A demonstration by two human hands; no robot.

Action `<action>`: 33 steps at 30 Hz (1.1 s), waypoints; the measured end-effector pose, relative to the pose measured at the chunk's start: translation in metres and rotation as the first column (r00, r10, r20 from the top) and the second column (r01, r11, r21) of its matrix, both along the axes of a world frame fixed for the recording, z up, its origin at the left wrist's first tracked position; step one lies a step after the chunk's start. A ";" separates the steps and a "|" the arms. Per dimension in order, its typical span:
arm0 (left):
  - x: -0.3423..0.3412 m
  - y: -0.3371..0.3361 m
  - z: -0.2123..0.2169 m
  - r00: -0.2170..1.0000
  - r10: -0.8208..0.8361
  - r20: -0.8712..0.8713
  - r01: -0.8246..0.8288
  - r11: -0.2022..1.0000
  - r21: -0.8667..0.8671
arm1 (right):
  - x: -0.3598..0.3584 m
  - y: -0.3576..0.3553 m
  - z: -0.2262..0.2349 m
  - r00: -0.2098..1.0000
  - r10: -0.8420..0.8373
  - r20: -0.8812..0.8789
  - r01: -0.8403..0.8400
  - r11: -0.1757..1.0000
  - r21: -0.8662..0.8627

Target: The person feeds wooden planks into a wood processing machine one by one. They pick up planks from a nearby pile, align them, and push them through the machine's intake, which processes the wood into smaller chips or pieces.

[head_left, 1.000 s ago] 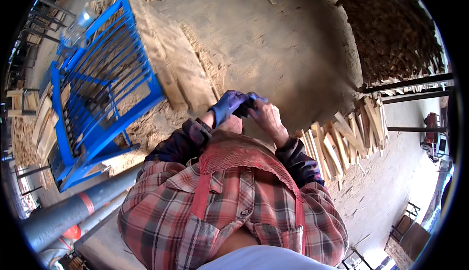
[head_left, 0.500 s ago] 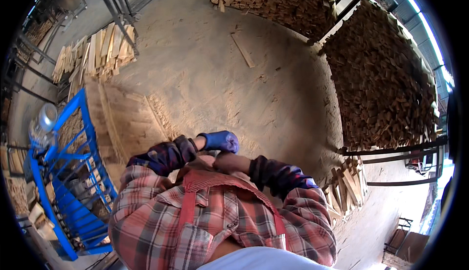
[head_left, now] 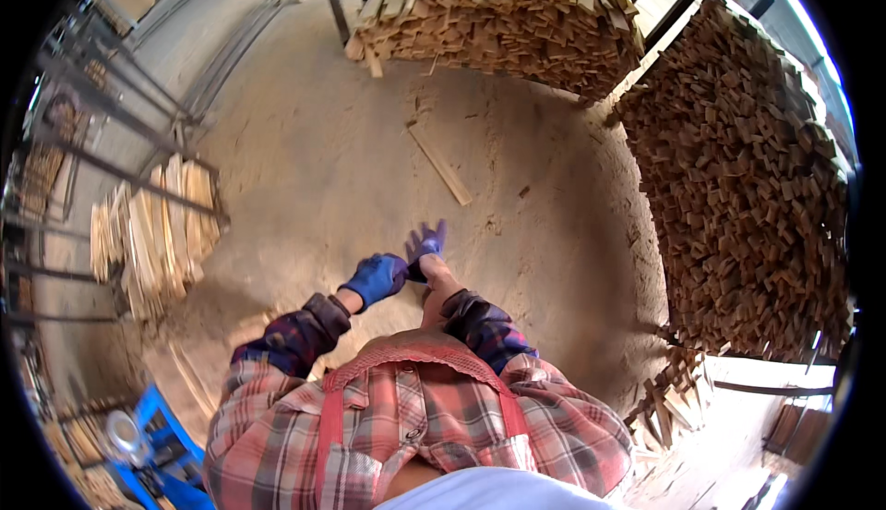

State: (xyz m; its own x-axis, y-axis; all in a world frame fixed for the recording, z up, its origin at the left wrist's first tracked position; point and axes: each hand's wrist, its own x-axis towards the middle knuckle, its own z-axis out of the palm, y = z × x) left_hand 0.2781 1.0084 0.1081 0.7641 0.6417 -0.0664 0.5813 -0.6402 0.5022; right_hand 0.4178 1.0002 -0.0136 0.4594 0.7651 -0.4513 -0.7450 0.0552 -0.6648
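Note:
Both my hands are in front of my chest, above the dusty floor. My left hand (head_left: pixel 377 279) wears a blue glove and is closed, its knuckles against the right hand's glove near the wrist, where it seems to pinch the cuff. My right hand (head_left: pixel 427 244) is inside a purple-blue work glove (head_left: pixel 425 250). Its fingers are spread and point away from me. Bare skin shows between that glove and the dark plaid sleeve (head_left: pixel 484 325).
A long wooden slat (head_left: pixel 439 165) lies on the floor ahead. Stacked wood pieces fill racks at the back (head_left: pixel 517 30) and right (head_left: pixel 738 187). Loose slats (head_left: pixel 161 228) are piled at left. A blue metal frame (head_left: pixel 171 445) stands at lower left, with a clear container (head_left: pixel 125 432) on it.
My right hand was bent in close to my body; now it is stretched forward in a glove with fingers spread. My left hand has shifted left. The view has swung, showing less of the blue frame.

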 end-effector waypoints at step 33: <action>0.251 0.533 -0.516 0.768 0.619 -0.166 -0.326 0.155 -0.933 | 0.318 0.519 -0.678 0.213 0.969 -0.123 0.098 -0.146 -0.984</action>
State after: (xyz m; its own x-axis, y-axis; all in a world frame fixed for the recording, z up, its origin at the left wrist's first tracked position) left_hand 0.5292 1.5415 -0.4080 0.4139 0.5213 -0.7463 0.3777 0.6476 0.6618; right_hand 0.7355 1.5191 -0.6918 0.6113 0.2440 -0.7529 0.4929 -0.8617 0.1209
